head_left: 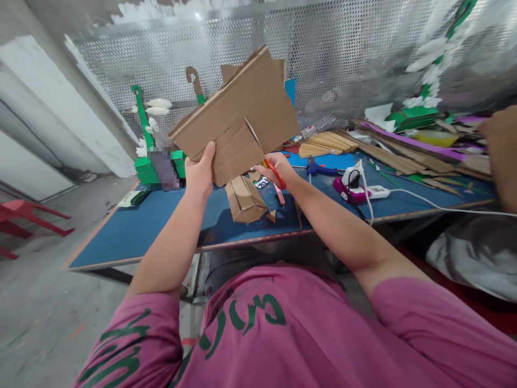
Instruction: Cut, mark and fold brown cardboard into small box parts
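Observation:
My left hand [201, 173] grips the lower edge of a large brown cardboard sheet [238, 116] and holds it up above the blue table [133, 229]. My right hand [274, 167] is closed on red-handled scissors [270, 164], whose blades reach into a slit in the cardboard. A folded cardboard piece [245, 200] lies on the table just below both hands.
On the table are a green paper model [147, 156], a blue glue gun [321, 169], a pink device [349, 188] with a white power strip and cable [424, 200], and cardboard strips [327, 143]. Another person's arm [503, 153] shows at the right edge. A red stool [28, 215] stands left.

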Demonstrator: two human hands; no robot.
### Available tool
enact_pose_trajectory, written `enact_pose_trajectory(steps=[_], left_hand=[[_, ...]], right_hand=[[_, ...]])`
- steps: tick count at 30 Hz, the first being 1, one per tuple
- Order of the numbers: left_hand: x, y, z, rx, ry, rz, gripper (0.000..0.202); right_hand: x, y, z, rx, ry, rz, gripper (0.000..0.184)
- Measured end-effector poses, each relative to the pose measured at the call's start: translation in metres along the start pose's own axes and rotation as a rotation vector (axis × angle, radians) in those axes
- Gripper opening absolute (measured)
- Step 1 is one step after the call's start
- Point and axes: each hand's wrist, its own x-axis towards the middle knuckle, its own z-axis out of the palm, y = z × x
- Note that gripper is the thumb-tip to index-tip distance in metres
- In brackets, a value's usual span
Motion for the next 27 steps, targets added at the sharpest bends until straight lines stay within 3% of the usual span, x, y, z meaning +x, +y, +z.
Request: enact_pose_trajectory(steps=[12, 27], left_hand=[[0.000, 0.004, 0.000, 0.008, -0.045, 0.052, 0.073], [0.001, 0.003, 0.000, -0.040, -0.031, -0.005, 0.071]], right_hand=[[0.001, -0.007, 0.002, -0.217, 0.100, -0.018, 0.038], [-0.001, -0.005, 0.003, -0.199, 0.101, -0.117, 0.040]])
